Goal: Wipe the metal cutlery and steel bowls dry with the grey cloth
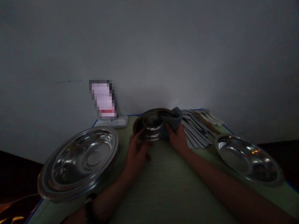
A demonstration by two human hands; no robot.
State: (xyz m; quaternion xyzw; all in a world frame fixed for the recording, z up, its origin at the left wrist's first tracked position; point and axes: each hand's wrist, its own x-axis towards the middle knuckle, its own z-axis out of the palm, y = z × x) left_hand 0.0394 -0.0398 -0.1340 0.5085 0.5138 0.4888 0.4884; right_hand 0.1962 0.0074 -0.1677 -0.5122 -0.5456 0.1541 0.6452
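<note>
A shiny steel bowl [152,124] is held tilted up at the middle of the table's far part. I cannot tell in the dim light whether its inside or underside faces me. My left hand [136,152] grips its left lower side, with fingers on the metal and the thumb lower down. A grey-green cloth [177,119] is folded over the bowl's right rim. My right hand [178,140] is closed on the cloth and presses it against the bowl, its thumb towards me.
A stack of wide steel basins [79,161] stands on the left of the green table [158,186]. Flat-handled utensils [196,130] lie fanned out behind my right hand. Another steel bowl [249,158] sits at the right edge. A phone [104,98] leans on a white stand [113,122] near the wall.
</note>
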